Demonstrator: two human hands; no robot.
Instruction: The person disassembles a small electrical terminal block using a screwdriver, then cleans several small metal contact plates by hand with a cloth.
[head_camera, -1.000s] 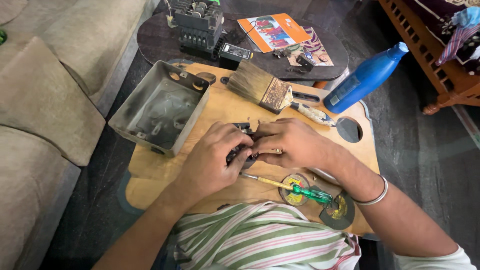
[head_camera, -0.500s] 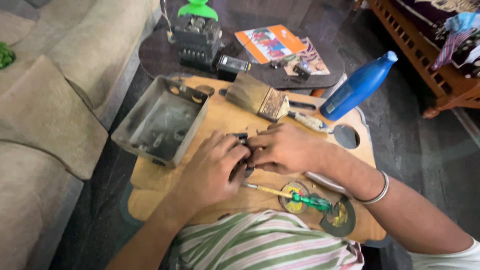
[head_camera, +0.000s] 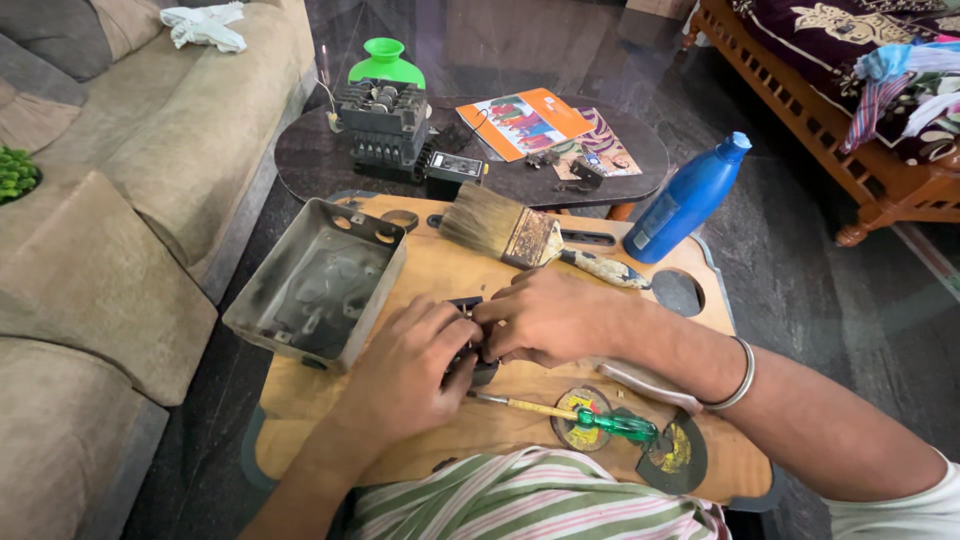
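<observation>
Dark stone flooring surrounds a wooden lap table (head_camera: 440, 275) set across the person's knees, with a beige sofa (head_camera: 120, 200) alongside. Both hands meet at the middle of the table. Left hand (head_camera: 405, 375) is curled closed around a small black electrical part (head_camera: 468, 352), which rests on the table surface; right hand (head_camera: 550, 315) pinches the same part from above, fingers bent tight. Just below lies a green-handled screwdriver (head_camera: 590, 418). An open grey metal box (head_camera: 315, 285) sits at the left, near the hands. Beyond them lies 1 wide paintbrush (head_camera: 510, 232), and 1 blue plastic bottle (head_camera: 688, 200) stands further right.
</observation>
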